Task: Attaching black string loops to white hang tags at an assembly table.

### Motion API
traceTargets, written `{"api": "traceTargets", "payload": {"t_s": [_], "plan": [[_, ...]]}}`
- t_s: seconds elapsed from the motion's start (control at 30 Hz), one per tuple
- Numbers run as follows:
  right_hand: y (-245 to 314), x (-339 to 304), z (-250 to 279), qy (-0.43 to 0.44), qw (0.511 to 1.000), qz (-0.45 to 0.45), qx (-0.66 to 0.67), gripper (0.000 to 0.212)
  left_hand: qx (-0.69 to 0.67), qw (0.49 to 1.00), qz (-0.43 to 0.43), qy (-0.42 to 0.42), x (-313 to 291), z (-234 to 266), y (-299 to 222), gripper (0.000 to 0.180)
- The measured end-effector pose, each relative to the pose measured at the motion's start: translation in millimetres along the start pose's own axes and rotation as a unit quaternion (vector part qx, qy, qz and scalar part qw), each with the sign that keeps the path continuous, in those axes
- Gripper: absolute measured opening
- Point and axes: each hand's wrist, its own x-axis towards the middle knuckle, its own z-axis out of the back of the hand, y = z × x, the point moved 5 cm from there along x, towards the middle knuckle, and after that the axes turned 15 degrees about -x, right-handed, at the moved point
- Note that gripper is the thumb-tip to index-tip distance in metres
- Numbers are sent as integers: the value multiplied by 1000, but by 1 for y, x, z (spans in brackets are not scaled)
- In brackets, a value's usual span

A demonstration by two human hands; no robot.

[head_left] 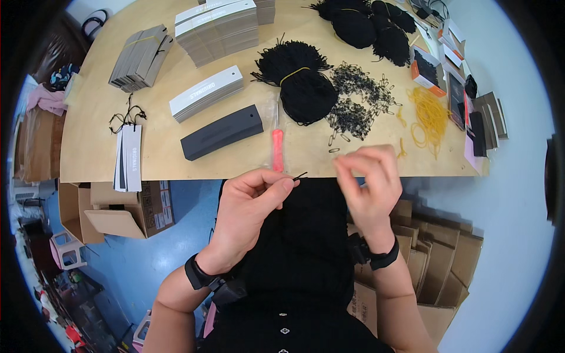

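A person in black clothing point(288, 241) works at a pale wooden table point(162, 167), the left hand point(250, 200) pinching a short, thin black cord point(301, 175) between thumb and forefinger at the centre of the frame, just in front of the table's near edge. The right hand point(372, 182), right of centre, is raised with its fingers bent and thumb near the forefinger; whether anything sits between the fingertips cannot be told. Just beside it on the table lies a single small, dark, looped metal pin point(334, 150), near a loose scatter of dark metal pins point(351, 120). Left of the scatter is a thick bundle of black cords point(307, 100) bound with a yellow band, and below that bundle a slim tool with a pinkish-red handle point(278, 152). A stack of dark grey card tags point(222, 133) and a stack of white card tags point(207, 95) lie left of the tool, with white and dark tags strung on black cords point(130, 159) farther left. A tangle of yellow rubber bands point(432, 117) lies at the upper right
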Motion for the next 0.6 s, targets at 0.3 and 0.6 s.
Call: {"api": "traceTargets", "payload": {"t_s": [0.3,0.6], "plan": [[28,-9,0,-16,997,61,43,28,28,1000,-10,0,-1,2,2,10],[35,-11,-1,-6,997,54,58,28,32,999,-11,-3,-1,4,2,10]]}}
